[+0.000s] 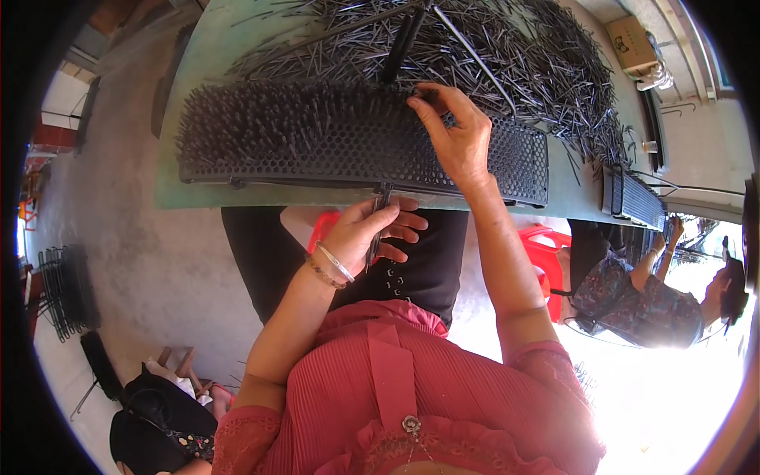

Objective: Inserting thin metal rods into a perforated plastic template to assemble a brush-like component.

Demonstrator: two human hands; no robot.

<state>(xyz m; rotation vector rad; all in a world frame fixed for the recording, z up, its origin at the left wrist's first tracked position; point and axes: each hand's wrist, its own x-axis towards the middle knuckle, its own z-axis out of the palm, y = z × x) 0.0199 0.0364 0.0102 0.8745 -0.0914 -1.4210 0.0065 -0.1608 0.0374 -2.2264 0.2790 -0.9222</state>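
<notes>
A long black perforated tray [507, 158] lies along the table's near edge. Thin black sticks [253, 119] stand upright in its holes, densely on the left half, while the holes toward the right are bare. My left hand [372, 229] is just below the tray's near edge, its thumb closed on a small bundle of black sticks [378, 237], other fingers partly spread. Over the tray's far edge, right of the filled part, my right hand [453, 127] pinches with thumb and forefinger; what sits between the fingertips is dark and too small to make out.
Loose black sticks [546, 71] are heaped across the green table [198, 194] behind the tray. A black metal stand [404, 43] rises at the back. Another dark tray [633, 198] lies to the right, near a co-worker [649, 293]. Red stools [546, 253] stand below the table.
</notes>
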